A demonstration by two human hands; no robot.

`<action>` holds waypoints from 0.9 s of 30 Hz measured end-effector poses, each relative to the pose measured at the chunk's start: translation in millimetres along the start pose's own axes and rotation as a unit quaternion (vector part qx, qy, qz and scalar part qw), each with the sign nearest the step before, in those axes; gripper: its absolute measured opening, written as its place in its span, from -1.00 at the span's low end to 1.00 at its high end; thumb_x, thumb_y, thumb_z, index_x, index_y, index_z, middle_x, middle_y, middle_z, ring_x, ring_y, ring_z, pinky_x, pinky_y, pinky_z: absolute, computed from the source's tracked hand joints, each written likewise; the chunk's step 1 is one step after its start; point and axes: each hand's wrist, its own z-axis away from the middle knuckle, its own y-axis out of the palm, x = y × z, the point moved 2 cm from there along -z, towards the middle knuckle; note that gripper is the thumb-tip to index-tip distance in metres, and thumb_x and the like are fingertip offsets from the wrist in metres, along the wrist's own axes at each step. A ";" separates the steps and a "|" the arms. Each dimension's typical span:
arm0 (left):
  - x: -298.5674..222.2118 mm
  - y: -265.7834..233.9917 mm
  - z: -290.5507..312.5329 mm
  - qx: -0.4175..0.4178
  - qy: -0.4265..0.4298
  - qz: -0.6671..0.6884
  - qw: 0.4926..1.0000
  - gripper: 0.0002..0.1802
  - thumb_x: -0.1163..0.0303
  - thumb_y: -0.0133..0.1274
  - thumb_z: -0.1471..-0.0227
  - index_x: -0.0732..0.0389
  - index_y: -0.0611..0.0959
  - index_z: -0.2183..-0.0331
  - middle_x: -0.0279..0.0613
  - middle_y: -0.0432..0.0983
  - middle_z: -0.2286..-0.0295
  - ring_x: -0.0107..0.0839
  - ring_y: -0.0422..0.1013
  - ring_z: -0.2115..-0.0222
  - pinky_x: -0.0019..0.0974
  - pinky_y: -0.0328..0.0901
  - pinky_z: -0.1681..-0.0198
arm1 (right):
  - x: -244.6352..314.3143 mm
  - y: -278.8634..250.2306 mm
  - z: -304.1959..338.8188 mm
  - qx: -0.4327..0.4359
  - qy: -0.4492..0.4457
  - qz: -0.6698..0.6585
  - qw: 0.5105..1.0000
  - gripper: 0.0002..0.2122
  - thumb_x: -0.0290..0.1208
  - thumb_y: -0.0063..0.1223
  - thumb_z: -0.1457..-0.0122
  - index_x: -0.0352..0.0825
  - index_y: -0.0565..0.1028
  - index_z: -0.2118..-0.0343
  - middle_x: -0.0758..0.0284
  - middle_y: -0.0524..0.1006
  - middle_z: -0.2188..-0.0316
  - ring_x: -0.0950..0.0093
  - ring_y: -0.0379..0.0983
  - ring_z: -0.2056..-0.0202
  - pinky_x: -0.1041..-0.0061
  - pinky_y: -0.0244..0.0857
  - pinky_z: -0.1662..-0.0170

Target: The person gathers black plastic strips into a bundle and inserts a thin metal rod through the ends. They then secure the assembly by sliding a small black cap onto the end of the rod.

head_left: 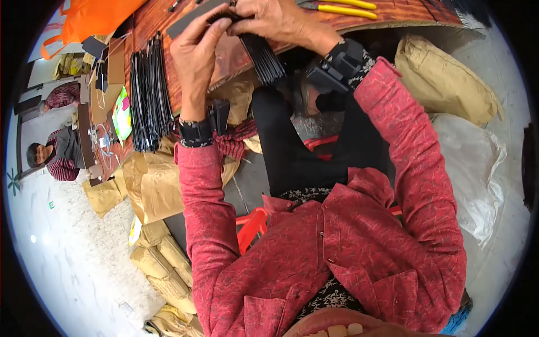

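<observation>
At the table's near edge, my left hand [193, 53] and my right hand [278, 23] meet around the upper end of a bundle of thin black strips [261, 59]. My left thumb and fingers are pinched at that end, while the right fingers are bent over it. The strips fan slightly and hang down past the table edge toward my knees. Beside my left hand, a larger pile of long, glossy black strips [150, 92] lies over the table's left part. A dark grey flat bar [188, 19] rests behind my left fingers, partly hidden by them.
On the reddish wooden table [393, 19] lie pliers with yellow handles [348, 10]. An orange bag [92, 19] and a cardboard box [115, 76] are at the far left. Brown paper sacks [443, 78] and a white plastic sack [469, 174] stand right. Another person [62, 151] sits left.
</observation>
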 end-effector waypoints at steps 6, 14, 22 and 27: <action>-19.1 0.1 -10.3 0.008 0.086 -0.131 0.988 -0.66 0.59 0.20 -0.09 0.27 0.69 0.04 -0.20 0.67 0.18 -0.49 0.55 0.21 -0.43 0.42 0.07 | -11.9 18.6 18.1 -0.015 -0.030 -0.109 0.994 -0.75 -0.22 0.22 -0.14 -0.32 0.64 0.28 0.21 0.60 0.42 0.31 0.54 0.34 0.32 0.36 0.29; -11.6 5.1 9.7 -0.007 0.019 0.025 0.999 -0.74 0.61 0.19 -0.11 0.35 0.71 0.11 -0.19 0.67 0.20 -0.50 0.55 0.20 -0.46 0.42 0.10 | -5.9 -2.3 7.1 0.056 0.020 -0.112 0.992 -0.75 -0.20 0.26 -0.13 -0.29 0.66 0.26 0.16 0.60 0.48 0.23 0.56 0.39 0.30 0.37 0.29; 0.1 8.3 -1.7 0.024 0.056 0.064 0.996 -0.74 0.55 0.16 -0.16 0.36 0.69 0.08 -0.14 0.66 0.19 -0.48 0.55 0.20 -0.44 0.42 0.07 | 6.2 -23.2 3.1 0.111 0.098 -0.247 0.958 -0.78 -0.37 0.17 -0.19 -0.48 0.56 0.29 0.15 0.55 0.47 0.38 0.48 0.41 0.36 0.34 0.31; -2.0 14.9 -2.6 0.007 0.000 0.057 0.998 -0.72 0.55 0.17 -0.16 0.38 0.68 0.07 -0.14 0.65 0.16 -0.45 0.54 0.16 -0.43 0.42 0.03 | 2.7 -18.4 0.7 0.127 0.097 -0.207 0.965 -0.77 -0.35 0.18 -0.19 -0.49 0.55 0.33 0.15 0.54 0.51 0.41 0.47 0.45 0.37 0.31 0.35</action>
